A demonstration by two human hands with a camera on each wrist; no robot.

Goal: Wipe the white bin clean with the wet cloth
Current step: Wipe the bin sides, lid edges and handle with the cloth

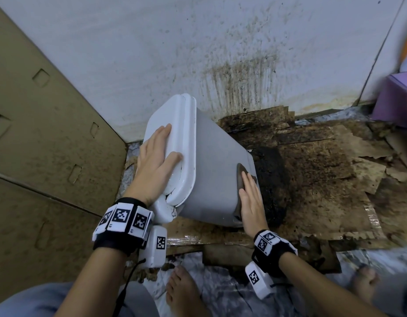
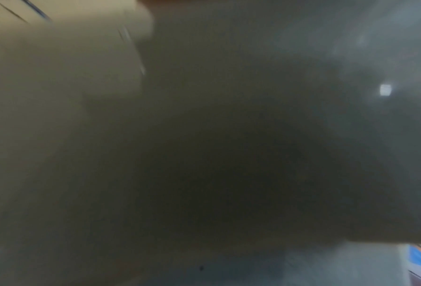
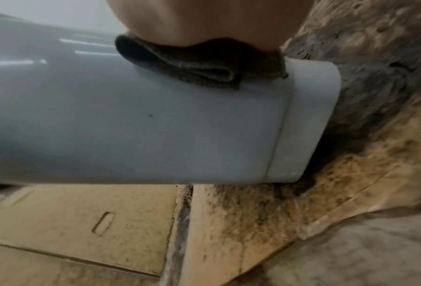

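Note:
The white bin [image 1: 211,165] is tipped over on the floor, its lid end toward the left and its base toward the right. My left hand [image 1: 155,160] lies flat on the closed lid [image 1: 177,133] with straight fingers. My right hand [image 1: 250,197] presses the dark grey wet cloth [image 1: 240,177] flat against the bin's side wall near the base. In the right wrist view the folded cloth [image 3: 192,67] sits under my palm on the bin [image 3: 155,125], close to its base rim. The left wrist view is dark and blurred.
Stained, mouldy cardboard [image 1: 317,170] covers the floor to the right of the bin. A tall cardboard panel [image 1: 37,133] stands at the left. The white wall [image 1: 152,53] behind is streaked with dirt. A purple box [image 1: 397,99] sits at the far right. My bare feet [image 1: 184,291] are below.

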